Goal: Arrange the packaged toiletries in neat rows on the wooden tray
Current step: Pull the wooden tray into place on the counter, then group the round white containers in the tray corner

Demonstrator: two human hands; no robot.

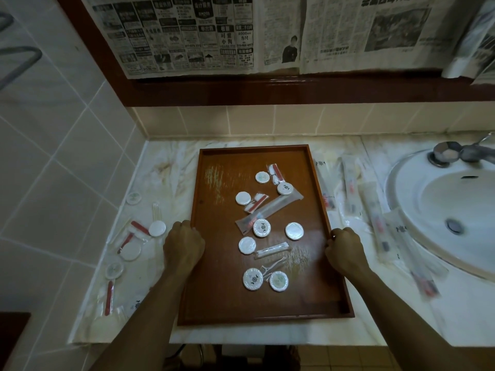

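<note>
Head view: left hand (184,243) and right hand (345,249) curl fingers round the tray (214,303) rims; packets (261,227) lie scattered, no rows formed yet.

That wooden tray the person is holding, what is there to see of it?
The wooden tray is a reddish-brown rectangle with a low raised rim, its long side running away from the person. Pale scuffs mark its floor. It lies flat on the marble counter left of the sink. The left hand and right hand grip its long edges. Round white packets and long wrapped items lie scattered inside.
</note>
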